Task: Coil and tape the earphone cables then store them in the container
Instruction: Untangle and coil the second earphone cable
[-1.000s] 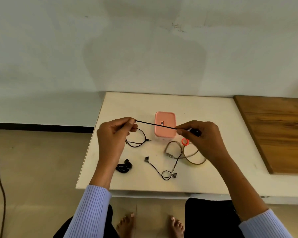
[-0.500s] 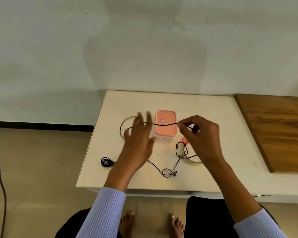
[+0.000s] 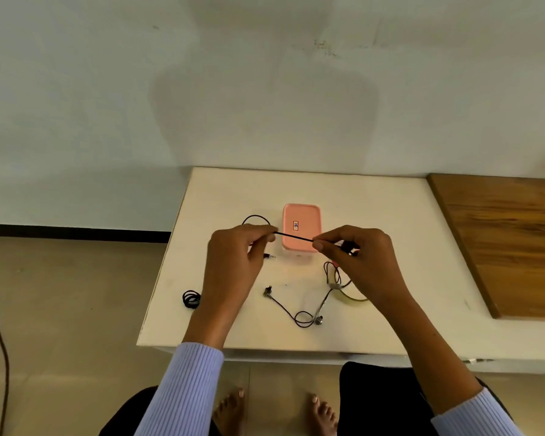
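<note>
Back on one black cable [image 3: 293, 237], two hands [image 3: 233, 262] [image 3: 359, 259] pinch.

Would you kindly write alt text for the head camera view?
Both hands, left hand and right hand, pinch a black earphone cable taut above a closed pink container on a white table. Another earphone lies nearer.
</note>
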`<state>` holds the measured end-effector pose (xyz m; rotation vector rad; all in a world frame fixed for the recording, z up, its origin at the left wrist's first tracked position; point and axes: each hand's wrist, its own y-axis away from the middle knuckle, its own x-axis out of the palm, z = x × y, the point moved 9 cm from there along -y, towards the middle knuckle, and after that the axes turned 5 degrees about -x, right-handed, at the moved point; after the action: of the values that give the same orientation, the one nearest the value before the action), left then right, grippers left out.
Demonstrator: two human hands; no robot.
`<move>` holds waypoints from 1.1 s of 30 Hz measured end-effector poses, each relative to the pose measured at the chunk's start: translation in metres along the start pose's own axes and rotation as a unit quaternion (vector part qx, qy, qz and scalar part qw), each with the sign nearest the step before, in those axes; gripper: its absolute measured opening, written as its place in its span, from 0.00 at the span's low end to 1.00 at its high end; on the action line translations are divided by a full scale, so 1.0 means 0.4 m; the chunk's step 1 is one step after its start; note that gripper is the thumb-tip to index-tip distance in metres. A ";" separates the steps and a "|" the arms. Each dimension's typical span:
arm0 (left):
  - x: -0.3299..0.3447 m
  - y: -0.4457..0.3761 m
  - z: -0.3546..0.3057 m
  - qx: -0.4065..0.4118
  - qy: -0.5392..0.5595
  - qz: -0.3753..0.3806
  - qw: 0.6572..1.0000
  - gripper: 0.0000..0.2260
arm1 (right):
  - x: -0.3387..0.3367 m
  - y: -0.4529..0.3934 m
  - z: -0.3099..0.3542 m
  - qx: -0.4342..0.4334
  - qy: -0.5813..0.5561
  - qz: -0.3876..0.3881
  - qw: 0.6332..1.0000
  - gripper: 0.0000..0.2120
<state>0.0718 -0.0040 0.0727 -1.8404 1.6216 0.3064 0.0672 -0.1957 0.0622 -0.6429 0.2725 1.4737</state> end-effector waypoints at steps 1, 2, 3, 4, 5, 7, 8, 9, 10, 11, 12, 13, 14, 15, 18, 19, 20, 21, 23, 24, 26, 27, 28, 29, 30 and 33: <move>-0.006 -0.001 0.008 -0.009 -0.002 -0.003 1.000 0.08 | -0.008 0.002 -0.008 0.006 0.001 0.004 1.000 0.04; -0.012 -0.002 0.014 -0.016 -0.006 -0.005 1.000 0.08 | -0.015 0.003 -0.013 0.007 0.005 0.007 1.000 0.05; -0.018 -0.002 0.019 -0.021 -0.011 -0.008 1.000 0.08 | -0.023 0.005 -0.016 0.005 0.014 0.009 1.000 0.06; -0.026 -0.003 0.026 -0.028 -0.011 -0.015 0.999 0.08 | -0.032 0.006 -0.018 0.005 0.020 0.010 1.000 0.06; -0.037 -0.004 0.036 -0.039 -0.007 -0.024 0.999 0.08 | -0.042 0.008 -0.022 0.007 0.018 0.009 1.000 0.06; -0.054 -0.007 0.062 -0.067 0.001 -0.034 0.997 0.08 | -0.056 0.013 -0.034 0.021 0.002 0.008 1.000 0.06; -0.056 -0.006 0.073 -0.077 -0.004 -0.031 0.997 0.08 | -0.057 0.016 -0.038 0.026 0.003 0.007 1.000 0.06; -0.050 -0.005 0.082 -0.084 -0.015 -0.022 0.996 0.08 | -0.055 0.019 -0.039 0.028 0.010 0.005 1.000 0.07; -0.041 -0.003 0.086 -0.089 -0.032 -0.008 0.995 0.10 | -0.051 0.021 -0.038 0.029 0.017 0.001 0.999 0.08; -0.028 0.000 0.089 -0.096 -0.058 0.010 0.994 0.12 | -0.046 0.022 -0.037 0.029 0.020 -0.005 0.999 0.08; -0.014 0.004 0.090 -0.102 -0.092 0.030 0.990 0.15 | -0.039 0.022 -0.034 0.030 0.019 -0.010 0.999 0.07; 0.000 0.007 0.088 -0.106 -0.124 0.051 0.985 0.19 | -0.032 0.021 -0.031 0.031 0.017 -0.013 0.999 0.06; 0.012 0.011 0.084 -0.105 -0.137 0.071 0.982 0.22 | -0.022 0.020 -0.027 0.032 0.016 -0.014 0.999 0.05; 0.021 0.013 0.073 -0.096 -0.125 0.083 0.984 0.25 | -0.012 0.019 -0.022 0.031 0.018 -0.015 0.999 0.04; 0.043 0.010 0.024 -0.051 0.020 0.100 0.993 0.24 | 0.023 0.015 0.002 0.020 0.028 -0.009 0.999 0.03; 0.053 0.012 0.009 -0.041 0.057 0.111 0.991 0.21 | 0.032 0.014 0.010 0.014 0.028 -0.006 0.999 0.03; 0.062 0.016 -0.001 -0.038 0.079 0.120 0.989 0.17 | 0.037 0.012 0.017 0.008 0.028 -0.005 1.000 0.03; 0.070 0.018 -0.005 -0.041 0.093 0.125 0.987 0.14 | 0.040 0.010 0.021 0.004 0.025 -0.007 1.000 0.04; 0.072 0.019 -0.009 -0.048 0.116 0.115 0.985 0.10 | 0.046 0.009 0.028 0.003 0.016 -0.008 1.000 0.05; 0.068 0.017 -0.008 -0.048 0.125 0.105 0.985 0.09 | 0.051 0.008 0.030 0.004 0.008 -0.003 1.000 0.05; 0.052 0.010 0.001 -0.050 0.122 0.076 0.988 0.08 | 0.059 0.006 0.027 0.009 -0.001 0.013 1.000 0.03; 0.037 0.005 0.012 -0.060 0.119 0.056 0.989 0.08 | 0.057 0.004 0.022 0.012 -0.003 0.018 1.000 0.02; 0.019 0.000 0.028 -0.076 0.121 0.031 0.989 0.08 | 0.050 0.001 0.015 0.017 -0.007 0.021 1.000 0.03; 0.000 -0.004 0.044 -0.093 0.128 0.006 0.987 0.08 | 0.040 -0.001 0.006 0.025 -0.018 0.022 0.999 0.05; -0.015 -0.006 0.060 -0.111 0.132 -0.012 0.985 0.08 | 0.030 -0.001 -0.004 0.037 -0.038 0.024 0.998 0.06; -0.020 -0.004 0.089 -0.143 0.124 -0.012 0.982 0.09 | 0.022 0.005 -0.018 0.067 -0.107 0.038 0.991 0.07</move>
<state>0.0803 0.0239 0.0509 -2.1856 1.7952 0.3239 0.0678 -0.1924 0.0512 -0.3658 0.2288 1.5685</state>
